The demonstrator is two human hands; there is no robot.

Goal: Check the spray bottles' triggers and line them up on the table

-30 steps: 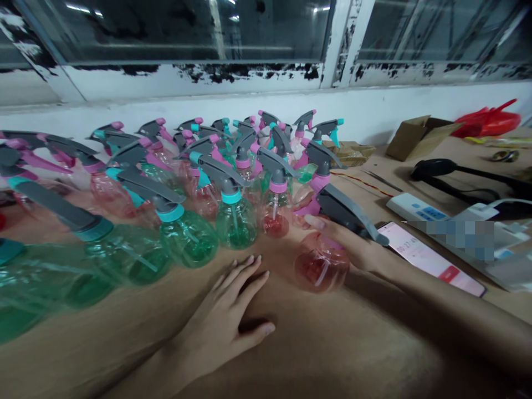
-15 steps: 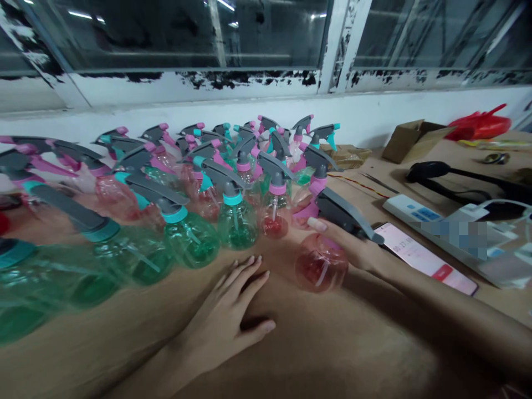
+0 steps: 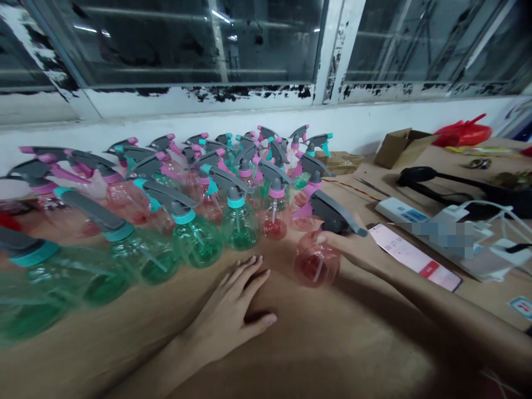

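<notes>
Gripping the red spray bottle (image 3: 317, 266) round its neck, the right hand (image 3: 348, 246) has its thumb on the near side and fingertips showing by the pink trigger (image 3: 305, 206); the left hand (image 3: 233, 305) lies palm down on the brown table (image 3: 316, 332), fingers spread and holding nothing; from it, the red bottle sits at two o'clock, its grey lever (image 3: 338, 211) slanting toward four; a green spray bottle (image 3: 240, 226) stands at twelve o'clock from the left hand, with more bottles filling nine to twelve; from the red bottle, a lit phone (image 3: 409, 255) lies at three o'clock and a cardboard box (image 3: 403, 148) at one.
</notes>
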